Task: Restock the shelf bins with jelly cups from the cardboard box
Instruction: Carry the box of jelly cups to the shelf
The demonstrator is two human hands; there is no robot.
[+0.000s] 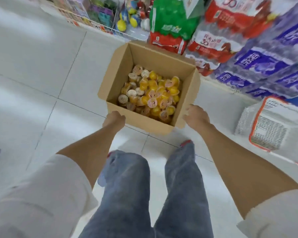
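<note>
Left grip (114,119) clasps cardboard box (150,121) near-left corner; right grip (196,115) holds near-right wall; jelly cups (151,93) inside, between.

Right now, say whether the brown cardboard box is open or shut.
Open: nothing covers the brown cardboard box; yellow and orange jelly cups show inside.

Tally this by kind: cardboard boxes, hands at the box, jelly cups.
cardboard box: 1
hands gripping the box: 2 (left hand, right hand)
jelly cups: a loose pile inside the box, too many and too blurred to count
Total counted: 3
</note>
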